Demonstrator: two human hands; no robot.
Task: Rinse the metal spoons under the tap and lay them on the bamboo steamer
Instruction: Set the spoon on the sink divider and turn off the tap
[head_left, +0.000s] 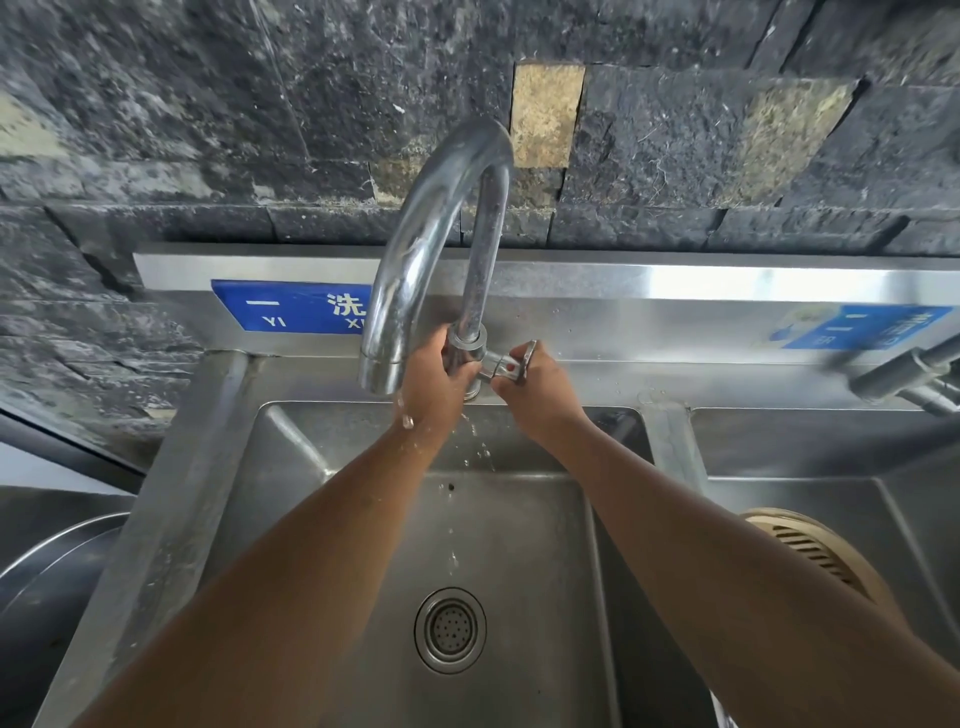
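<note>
I see my left hand clenched round the tap base, my right hand pinching its handle — drops fall into the sink. Bamboo steamer sits at four o'clock; I can't spot any spoons.

The stainless steel sink basin is open down to its round perforated drain. The curved chrome tap spout arches over the rear of the basin, and both forearms cross above it. The round bamboo steamer occupies the adjacent right basin.
</note>
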